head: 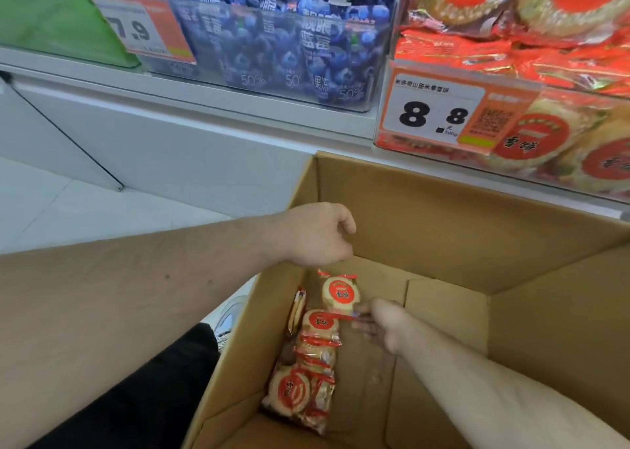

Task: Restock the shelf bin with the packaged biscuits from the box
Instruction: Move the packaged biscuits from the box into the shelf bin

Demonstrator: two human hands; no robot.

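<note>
A brown cardboard box stands open below the shelf. Several packaged biscuits, round and pale in red-printed wrappers, lie along its left inner wall. My right hand reaches down into the box, and its fingertips pinch the red sealed edge of a biscuit pack near the top of the pile. My left hand hangs over the box's left rim, curled into a fist with nothing seen in it. The clear shelf bin at upper right holds many of the same biscuit packs.
An orange price tag reading 8.8 hangs on the bin's front. To its left, a clear bin holds blue blueberry jelly pouches. A green container sits far left. White floor lies left of the box.
</note>
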